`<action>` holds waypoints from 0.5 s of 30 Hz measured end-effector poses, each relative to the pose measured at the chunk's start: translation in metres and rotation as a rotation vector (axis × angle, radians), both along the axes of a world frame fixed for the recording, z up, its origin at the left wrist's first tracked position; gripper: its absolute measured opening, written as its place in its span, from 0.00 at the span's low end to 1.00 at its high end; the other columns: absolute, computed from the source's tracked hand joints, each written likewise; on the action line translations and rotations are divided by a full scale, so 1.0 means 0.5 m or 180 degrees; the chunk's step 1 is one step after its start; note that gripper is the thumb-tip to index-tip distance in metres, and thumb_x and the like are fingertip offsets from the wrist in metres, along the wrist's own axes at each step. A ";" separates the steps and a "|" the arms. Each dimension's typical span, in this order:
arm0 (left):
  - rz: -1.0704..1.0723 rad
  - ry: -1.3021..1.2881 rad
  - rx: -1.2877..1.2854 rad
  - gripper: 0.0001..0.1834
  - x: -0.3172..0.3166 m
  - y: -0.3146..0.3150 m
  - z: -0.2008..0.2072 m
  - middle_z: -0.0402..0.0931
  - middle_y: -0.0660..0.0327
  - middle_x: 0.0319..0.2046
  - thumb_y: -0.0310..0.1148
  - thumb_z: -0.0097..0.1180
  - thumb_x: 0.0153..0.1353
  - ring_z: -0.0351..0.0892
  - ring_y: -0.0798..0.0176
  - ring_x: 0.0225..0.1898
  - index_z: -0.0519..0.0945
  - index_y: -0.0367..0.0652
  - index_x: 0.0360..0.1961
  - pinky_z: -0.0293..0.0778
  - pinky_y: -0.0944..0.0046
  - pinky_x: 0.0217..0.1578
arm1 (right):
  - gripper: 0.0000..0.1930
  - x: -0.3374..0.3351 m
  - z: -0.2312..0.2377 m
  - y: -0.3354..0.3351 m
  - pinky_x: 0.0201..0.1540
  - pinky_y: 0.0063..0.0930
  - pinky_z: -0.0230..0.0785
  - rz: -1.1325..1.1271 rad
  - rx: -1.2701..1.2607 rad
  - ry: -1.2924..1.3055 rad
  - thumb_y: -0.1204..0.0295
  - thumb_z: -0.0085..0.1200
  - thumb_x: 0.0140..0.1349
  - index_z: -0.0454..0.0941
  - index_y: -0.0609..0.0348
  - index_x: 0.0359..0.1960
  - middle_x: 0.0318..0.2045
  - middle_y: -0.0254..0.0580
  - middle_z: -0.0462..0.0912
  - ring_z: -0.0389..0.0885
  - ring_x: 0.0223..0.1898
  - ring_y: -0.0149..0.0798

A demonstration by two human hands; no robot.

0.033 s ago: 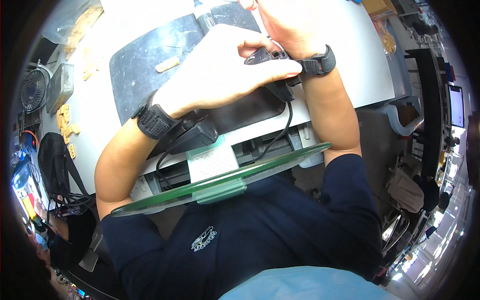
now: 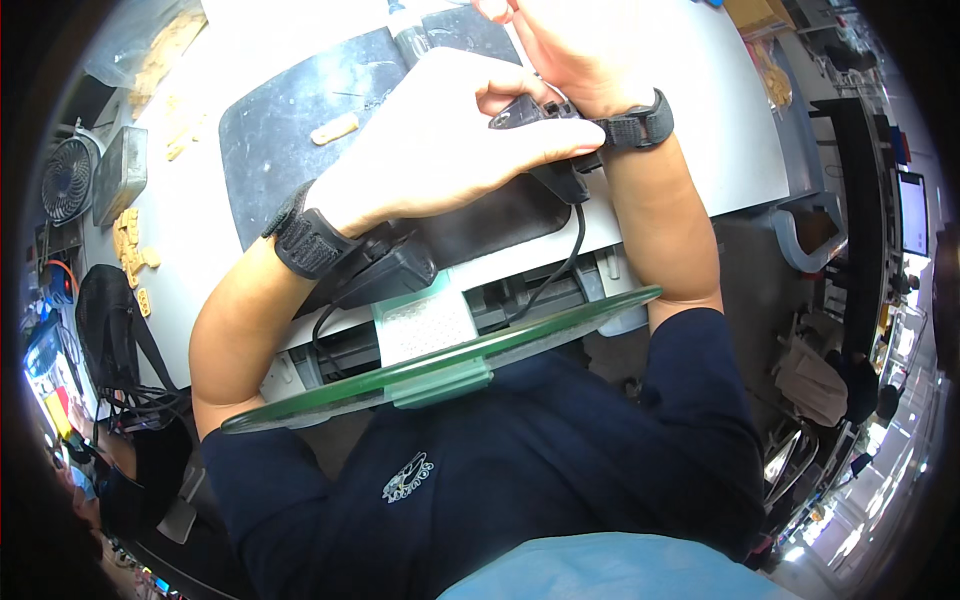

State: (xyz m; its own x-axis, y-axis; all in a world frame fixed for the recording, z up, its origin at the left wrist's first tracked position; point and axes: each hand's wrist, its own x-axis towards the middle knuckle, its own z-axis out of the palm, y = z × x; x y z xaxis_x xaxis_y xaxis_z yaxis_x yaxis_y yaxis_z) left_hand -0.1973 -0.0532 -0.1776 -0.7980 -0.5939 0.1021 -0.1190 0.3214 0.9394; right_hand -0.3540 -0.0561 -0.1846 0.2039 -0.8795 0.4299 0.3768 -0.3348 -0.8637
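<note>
My left hand [image 2: 430, 140] reaches across to my right wrist. Its thumb and fingers close on a black wrist-mounted device [image 2: 565, 183], from which a cable hangs. My right hand [image 2: 590, 55] is raised at the top with its palm side showing. Its thumb stands apart and I see nothing in it, though the upper edge cuts off most fingers. Black straps [image 2: 640, 127] circle that wrist. A second black device [image 2: 395, 272] sits under my left wrist. Below my left hand, a small beige piece [image 2: 334, 129] lies on a scuffed dark mat [image 2: 265, 150].
A green-edged transparent plate [image 2: 450, 362] stands between my forearms and body. More beige pieces [image 2: 130, 248] lie at the table's left, near a grey block [image 2: 120, 178] and a fan [image 2: 68, 180]. A clear bag [image 2: 125, 55] with beige pieces is far left.
</note>
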 end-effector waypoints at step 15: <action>-0.0134 -0.0480 0.0453 0.16 0.000 0.002 0.031 0.83 0.62 0.31 0.38 0.63 0.59 0.79 0.75 0.31 0.82 0.36 0.42 0.75 0.74 0.35 | 0.19 -0.006 0.003 0.018 0.28 0.17 0.68 0.0112 0.0284 0.0240 0.58 0.42 0.69 0.70 0.64 0.48 0.29 0.38 0.76 0.75 0.28 0.28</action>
